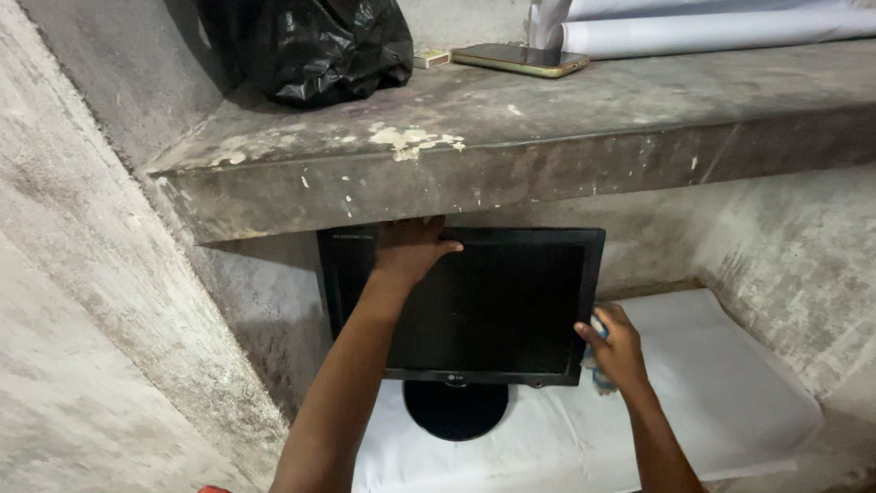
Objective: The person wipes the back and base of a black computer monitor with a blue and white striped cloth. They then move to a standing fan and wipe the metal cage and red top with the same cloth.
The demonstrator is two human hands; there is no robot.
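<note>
A black flat monitor (493, 306) on a round black foot (454, 409) stands under a concrete shelf. My left hand (411, 248) grips the top edge of the monitor's frame, fingers curled over it. My right hand (613, 347) is at the monitor's lower right corner, closed around a small blue and white cloth (602, 379) that touches the frame. The screen is dark.
The monitor stands on a white sheet (730, 393) over a low ledge. The concrete shelf (511, 155) juts out just above it, carrying a black plastic bag (310, 46), a phone (520, 58) and rolled white paper (712, 32). Rough concrete walls close in on both sides.
</note>
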